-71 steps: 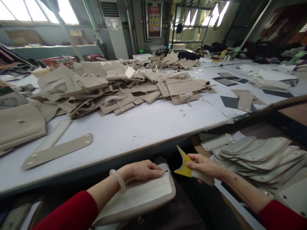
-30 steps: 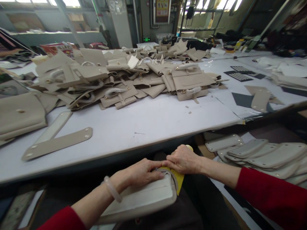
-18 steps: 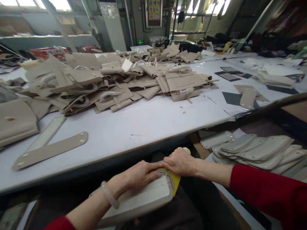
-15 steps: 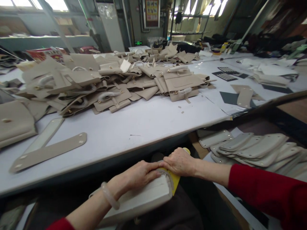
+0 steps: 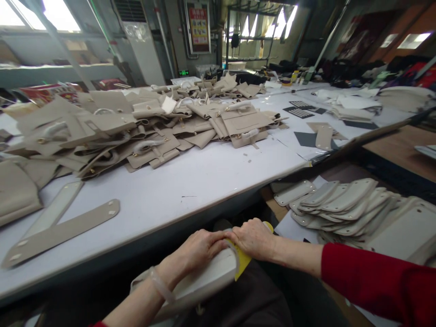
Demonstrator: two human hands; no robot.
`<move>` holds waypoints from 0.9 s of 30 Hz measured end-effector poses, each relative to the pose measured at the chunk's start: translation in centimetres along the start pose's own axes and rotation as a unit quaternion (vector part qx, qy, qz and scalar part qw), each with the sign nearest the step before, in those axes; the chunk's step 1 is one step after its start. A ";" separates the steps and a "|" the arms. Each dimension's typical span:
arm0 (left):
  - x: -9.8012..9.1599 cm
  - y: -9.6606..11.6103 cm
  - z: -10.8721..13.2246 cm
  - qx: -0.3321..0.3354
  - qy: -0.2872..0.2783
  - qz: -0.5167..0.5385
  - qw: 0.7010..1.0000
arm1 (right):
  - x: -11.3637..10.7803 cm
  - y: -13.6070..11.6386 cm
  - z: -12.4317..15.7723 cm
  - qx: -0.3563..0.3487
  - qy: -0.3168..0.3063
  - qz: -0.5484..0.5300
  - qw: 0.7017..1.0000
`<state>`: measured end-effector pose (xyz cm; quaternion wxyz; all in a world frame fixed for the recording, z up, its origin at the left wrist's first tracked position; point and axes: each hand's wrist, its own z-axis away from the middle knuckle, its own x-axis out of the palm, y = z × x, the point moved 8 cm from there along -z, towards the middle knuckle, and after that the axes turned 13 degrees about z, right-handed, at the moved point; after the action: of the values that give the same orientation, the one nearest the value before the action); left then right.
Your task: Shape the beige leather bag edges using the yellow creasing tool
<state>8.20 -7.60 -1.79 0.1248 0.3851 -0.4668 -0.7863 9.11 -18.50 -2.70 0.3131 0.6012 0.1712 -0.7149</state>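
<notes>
A beige bag [image 5: 204, 290] with a pale, stiff side facing up and a curved end lies across my lap at the table's front edge. My left hand [image 5: 199, 250] is closed over its upper edge, thumb reaching toward the curved end. Around a yellow flat tool like a scraper [image 5: 242, 263], my right hand [image 5: 254, 238] is wrapped. The tool's wide yellow part lies against the bag's curved end, and its rounded tip shows beyond my fist. The fingertips of both hands meet there. My hands hide most of the contact, and the bag's lower part is in shadow.
On the white table [image 5: 204, 186] lies a heap of beige bag pieces [image 5: 163, 131]. Two long strips [image 5: 68, 229] are at front left. At right, a stack of pale oblong panels [image 5: 350, 204] sits below table height. Dark and beige pieces [image 5: 320, 136] lie farther back.
The view has turned to the right, so the table's things sit farther left. Both hands keep their grip, with the yellow tool still at the bag's curved end.
</notes>
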 end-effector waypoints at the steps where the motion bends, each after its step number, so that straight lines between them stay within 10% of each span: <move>1: 0.0 0.0 0.1 0.000 -0.007 0.013 1.000 | -0.1 -0.2 0.3 0.013 0.000 0.000 1.000; 20: -0.8 -2.0 -2.5 -0.105 -0.042 0.081 0.990 | 3.0 1.7 5.3 0.190 0.037 -0.104 0.976; 27: -3.2 -2.6 0.0 -0.123 0.003 0.100 0.987 | 2.2 2.4 2.8 0.130 0.054 -0.070 0.988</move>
<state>10.80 -4.43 -2.40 0.2507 0.3208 -0.4023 -0.8200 8.41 -22.57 -3.90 0.1717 0.6612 0.1355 -0.7176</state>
